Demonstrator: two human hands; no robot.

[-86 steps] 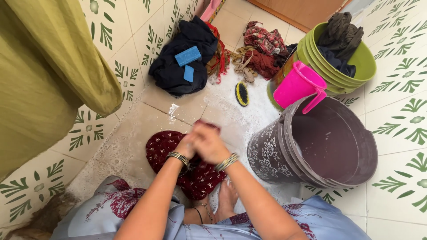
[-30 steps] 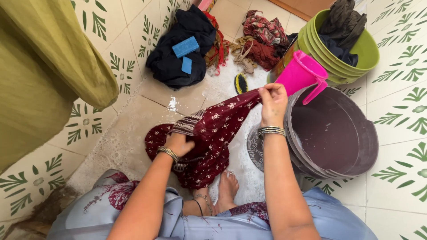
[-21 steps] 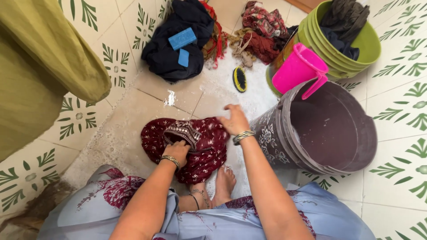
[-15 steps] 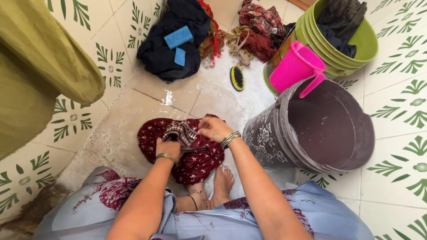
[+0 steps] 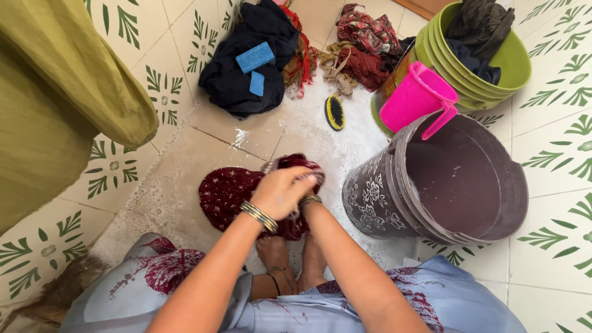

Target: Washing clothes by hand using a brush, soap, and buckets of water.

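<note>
Your left hand lies closed over the bunched end of the maroon embroidered cloth, and your right hand, mostly hidden beneath it, seems clamped on the same wad. The cloth rests on the soapy tiled floor, just beside the brown bucket. By the suds, scrubbing looks well under way; rinsing looks not yet done. The dark pile with blue soap bars and the scrub brush lie apart, untouched.
</note>
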